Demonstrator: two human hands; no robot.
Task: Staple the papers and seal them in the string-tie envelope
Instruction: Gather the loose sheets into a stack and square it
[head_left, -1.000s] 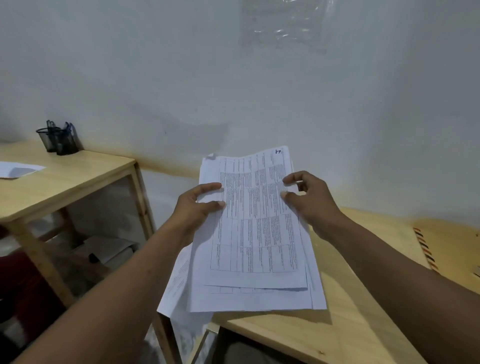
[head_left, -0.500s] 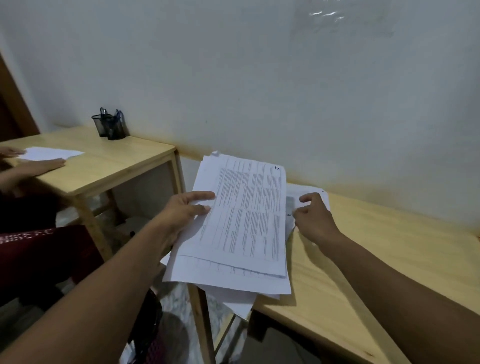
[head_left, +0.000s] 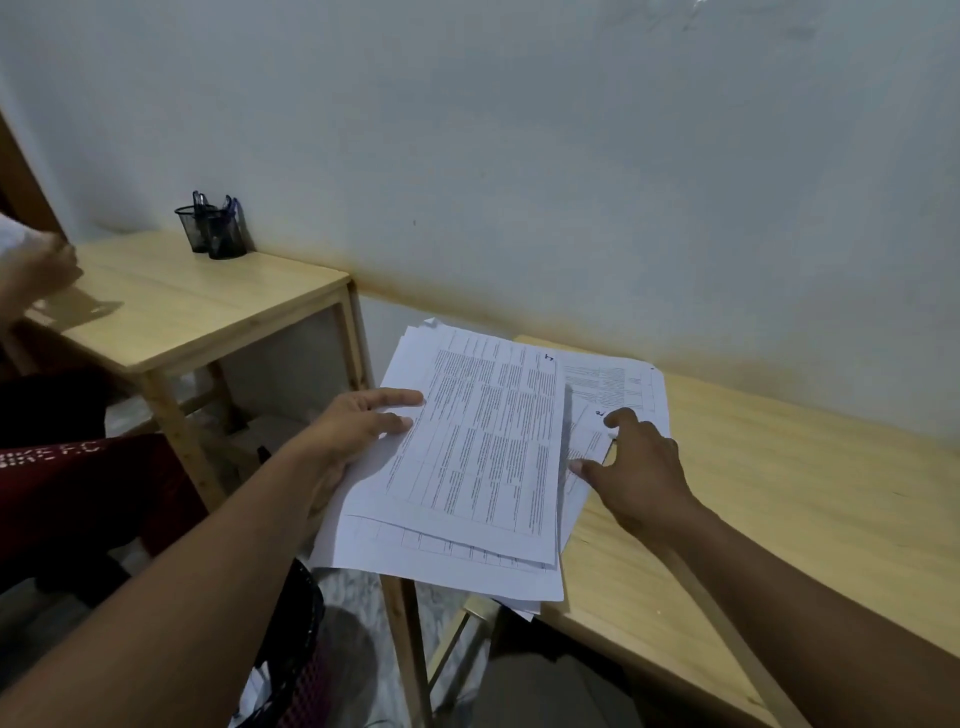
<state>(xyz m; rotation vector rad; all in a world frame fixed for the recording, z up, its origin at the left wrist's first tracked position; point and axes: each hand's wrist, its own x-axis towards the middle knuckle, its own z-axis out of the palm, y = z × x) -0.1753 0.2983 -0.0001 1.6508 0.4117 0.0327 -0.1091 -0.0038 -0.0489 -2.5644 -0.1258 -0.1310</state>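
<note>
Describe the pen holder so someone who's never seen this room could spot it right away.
Look at the wooden side table on the left, against the pale wall. At its back edge stands the pen holder, a pair of dark mesh cups with blue pens sticking out. It is the only dark, upright thing on that tabletop.

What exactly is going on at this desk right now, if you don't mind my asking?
A person is sorting printed papers. The left hand holds a loose stack of papers over the left edge of the wooden desk, thumb on top. The right hand reaches for separate sheets lying on the desk beside it. No stapler or envelope is in view. Two pen cups stand on the neighbouring table.
</note>
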